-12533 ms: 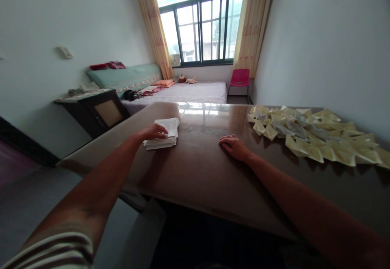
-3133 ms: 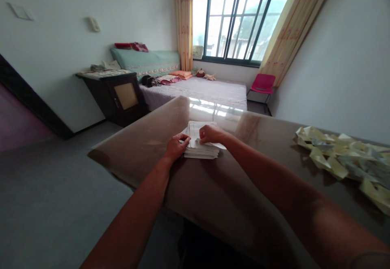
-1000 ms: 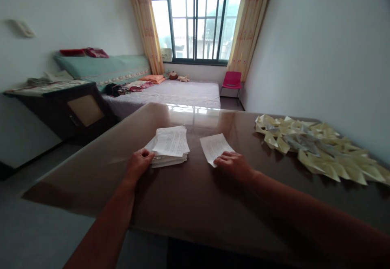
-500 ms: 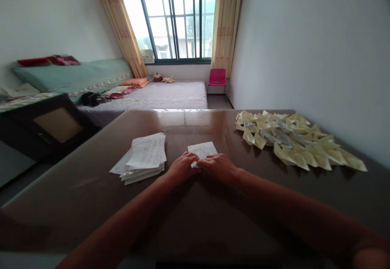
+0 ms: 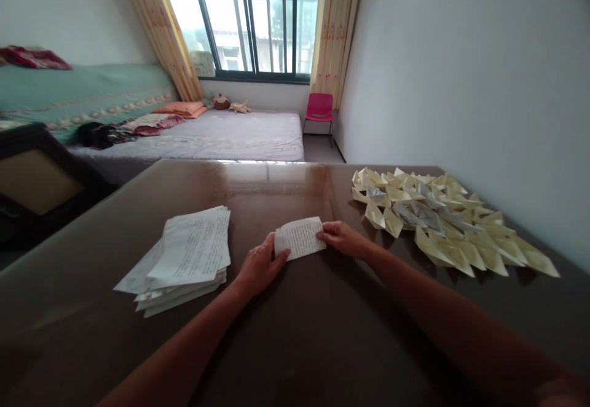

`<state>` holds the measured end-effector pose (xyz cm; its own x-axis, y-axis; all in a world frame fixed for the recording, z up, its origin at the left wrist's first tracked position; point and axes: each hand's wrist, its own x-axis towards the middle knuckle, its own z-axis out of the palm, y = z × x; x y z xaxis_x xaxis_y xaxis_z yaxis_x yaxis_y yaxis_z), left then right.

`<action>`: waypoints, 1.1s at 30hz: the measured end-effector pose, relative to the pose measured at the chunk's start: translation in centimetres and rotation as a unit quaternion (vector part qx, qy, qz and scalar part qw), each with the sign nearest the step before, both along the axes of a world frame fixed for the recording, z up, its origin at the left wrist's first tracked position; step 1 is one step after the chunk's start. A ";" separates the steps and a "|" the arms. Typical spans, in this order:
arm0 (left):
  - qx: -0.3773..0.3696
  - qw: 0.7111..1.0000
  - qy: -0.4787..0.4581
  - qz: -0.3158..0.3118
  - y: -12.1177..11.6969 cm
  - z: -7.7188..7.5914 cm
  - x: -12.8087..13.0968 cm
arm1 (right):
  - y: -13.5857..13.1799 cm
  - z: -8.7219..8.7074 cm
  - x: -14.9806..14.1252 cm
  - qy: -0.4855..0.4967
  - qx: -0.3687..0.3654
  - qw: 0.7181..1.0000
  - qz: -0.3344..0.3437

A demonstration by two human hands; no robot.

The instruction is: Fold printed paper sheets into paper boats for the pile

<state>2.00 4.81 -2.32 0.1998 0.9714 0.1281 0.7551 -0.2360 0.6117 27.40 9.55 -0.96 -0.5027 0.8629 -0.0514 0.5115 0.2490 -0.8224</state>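
Between my hands is a small printed sheet of paper [image 5: 299,238], apparently folded, held just over the brown table. My left hand [image 5: 262,262] grips its left edge, thumb on top near the lower corner. At the right edge, my right hand [image 5: 343,238] pinches the sheet between thumb and fingers. To the left of my hands lies an uneven stack of printed paper sheets [image 5: 188,250]. A spread of folded paper boats [image 5: 442,222], mostly cream with a few whitish ones, covers the table's right side.
The glossy brown table [image 5: 276,192] reaches toward a bed [image 5: 249,133] with a pale cover. A pink chair [image 5: 319,107] stands by the right wall, and a dark cabinet [image 5: 50,167] is at the left.
My hands have moved apart from the near edge of the paper to its two sides, and more of its printed face shows. The view has tilted down and shifted.
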 end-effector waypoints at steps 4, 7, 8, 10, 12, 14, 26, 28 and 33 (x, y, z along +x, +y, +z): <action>-0.014 0.999 -0.051 0.000 0.0 0.3 -0.1 | 0.2 -0.9 -1.3 -0.086 0.088 0.988 -0.090; 0.002 1.000 -0.021 -0.008 -0.1 0.4 -0.1 | -0.4 -1.5 -1.9 -0.114 0.133 0.974 -0.145; 0.010 1.000 -0.006 -0.017 -0.1 0.4 0.0 | -0.7 -1.6 -2.0 -0.123 0.151 0.969 -0.149; 0.023 0.999 0.033 -0.036 -0.1 0.3 0.1 | -1.0 -1.6 -2.2 -0.146 0.184 0.962 -0.142; 0.027 0.995 0.088 -0.047 -0.2 0.4 0.3 | -1.1 -1.4 -2.3 -0.170 0.208 0.955 -0.124; 0.024 0.987 0.152 -0.045 -0.4 0.6 0.5 | -1.0 -1.3 -2.2 -0.182 0.217 0.953 -0.105; 0.055 0.958 0.281 -0.026 -0.7 0.7 0.8 | -0.6 -1.3 -2.4 -0.188 0.225 0.953 -0.081; 0.061 0.955 0.288 -0.022 -0.5 0.6 0.6 | -0.6 -1.2 -2.5 -0.197 0.224 0.951 -0.083; 0.132 0.945 0.301 -0.003 -0.6 1.1 0.4 | -0.6 -1.2 -2.6 -0.211 0.220 0.949 -0.085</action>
